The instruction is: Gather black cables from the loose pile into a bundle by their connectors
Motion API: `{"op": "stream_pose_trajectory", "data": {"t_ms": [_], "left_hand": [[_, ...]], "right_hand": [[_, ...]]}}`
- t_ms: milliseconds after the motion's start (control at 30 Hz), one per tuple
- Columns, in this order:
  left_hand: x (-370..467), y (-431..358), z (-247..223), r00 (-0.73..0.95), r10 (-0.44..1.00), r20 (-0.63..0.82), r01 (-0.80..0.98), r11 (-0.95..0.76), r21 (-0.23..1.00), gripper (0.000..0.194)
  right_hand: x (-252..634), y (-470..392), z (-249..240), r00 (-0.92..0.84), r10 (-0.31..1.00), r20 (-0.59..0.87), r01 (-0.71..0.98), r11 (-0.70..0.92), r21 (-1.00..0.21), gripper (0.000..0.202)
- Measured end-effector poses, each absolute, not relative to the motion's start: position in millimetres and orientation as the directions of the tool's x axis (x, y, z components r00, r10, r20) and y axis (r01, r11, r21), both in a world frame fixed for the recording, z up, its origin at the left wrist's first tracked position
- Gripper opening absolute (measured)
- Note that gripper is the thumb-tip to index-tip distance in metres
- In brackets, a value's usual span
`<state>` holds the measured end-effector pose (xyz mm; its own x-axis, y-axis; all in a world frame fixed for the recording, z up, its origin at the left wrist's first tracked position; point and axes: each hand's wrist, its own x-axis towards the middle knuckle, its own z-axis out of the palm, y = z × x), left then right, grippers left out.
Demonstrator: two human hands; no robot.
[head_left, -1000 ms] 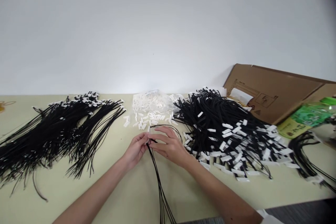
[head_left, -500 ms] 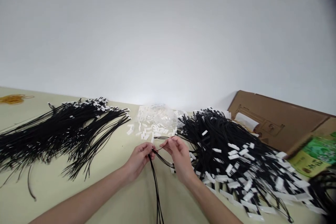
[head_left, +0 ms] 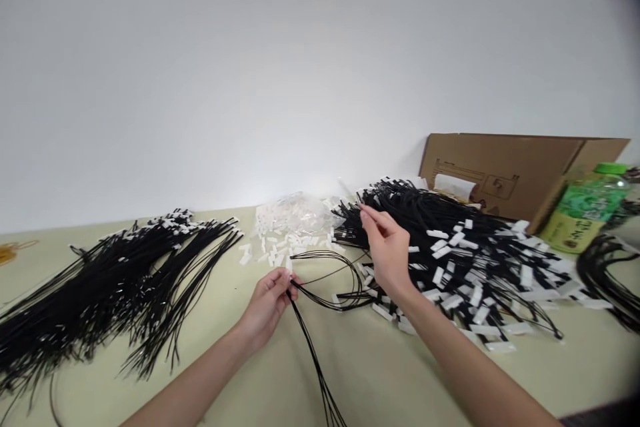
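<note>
Black cables (head_left: 320, 373) are pinched in my left hand (head_left: 270, 297) near the table's middle, with a small white piece (head_left: 289, 263) upright at the fingertips. Some of these cables loop to the right, others hang down toward the front edge. My right hand (head_left: 385, 240) is raised in a pinch over the near edge of the right cable pile (head_left: 415, 207). A thin dark strand (head_left: 333, 273) runs right from my left fingers. Something thin shows at my right fingertips, too small to name.
Small white pieces (head_left: 274, 255) lie before a clear plastic bag (head_left: 295, 213). Another black cable pile (head_left: 100, 273) is at left. At right stand a cardboard box (head_left: 500, 173) and a green-capped bottle (head_left: 583, 210), near more black cables (head_left: 600, 280).
My right hand has moved away from my left hand, up and to the right. My left hand stays at the cables. The view has tilted, showing more of the bottle.
</note>
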<state>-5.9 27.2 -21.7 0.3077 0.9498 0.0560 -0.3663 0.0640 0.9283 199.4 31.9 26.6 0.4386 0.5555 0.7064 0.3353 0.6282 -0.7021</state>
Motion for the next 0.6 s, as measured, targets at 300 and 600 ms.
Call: {"op": "stream_pose_trajectory", "data": {"t_ms": [300, 600], "left_hand": [[-6.9, 33.4, -23.1, 0.313, 0.946, 0.082, -0.465, 0.078, 0.882, 0.015], [-7.3, 34.1, -21.9, 0.293, 0.951, 0.098, -0.479, 0.058, 0.876, 0.014]], "right_hand": [[162.3, 4.6, 19.0, -0.119, 0.402, 0.908, 0.662, 0.714, -0.229, 0.019], [162.7, 6.2, 15.3, -0.147, 0.452, 0.88, 0.671, 0.699, -0.247, 0.017]]}}
